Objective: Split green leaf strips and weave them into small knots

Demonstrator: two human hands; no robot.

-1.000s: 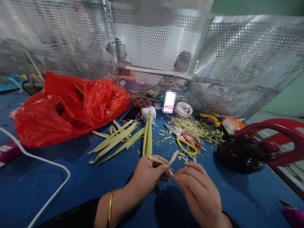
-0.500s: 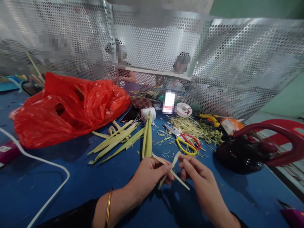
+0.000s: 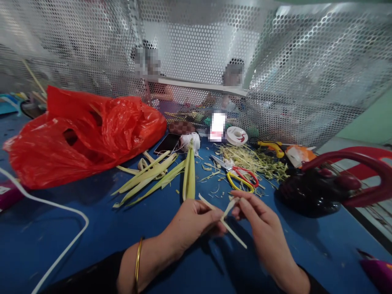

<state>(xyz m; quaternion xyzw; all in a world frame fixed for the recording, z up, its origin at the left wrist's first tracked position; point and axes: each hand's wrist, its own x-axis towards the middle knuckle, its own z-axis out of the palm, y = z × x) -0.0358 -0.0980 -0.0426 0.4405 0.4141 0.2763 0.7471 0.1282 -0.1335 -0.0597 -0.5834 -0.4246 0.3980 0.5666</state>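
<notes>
My left hand [image 3: 191, 222] pinches thin pale palm-leaf strips [image 3: 230, 232] at the point where they cross, low in the middle of the head view. My right hand [image 3: 259, 220] pinches the upper end of one strip just to the right. Both hands hover close together over the blue table [image 3: 92, 245]. A gold bangle [image 3: 137, 261] sits on my left wrist. Beyond the hands lie long green-yellow leaves [image 3: 159, 177] and red-and-yellow scissors [image 3: 241, 177].
A red plastic bag [image 3: 82, 130] fills the left. A white cable [image 3: 58, 210] curves at the lower left. A dark basket with a maroon handle [image 3: 321, 188] stands right. Leaf scraps [image 3: 254, 161], a phone [image 3: 168, 143], a tape roll [image 3: 236, 135] and perforated metal screens [image 3: 306, 81] lie behind.
My hands have drawn apart slightly and one strip now sticks out down to the right from my left fingers. The view has dipped a little.
</notes>
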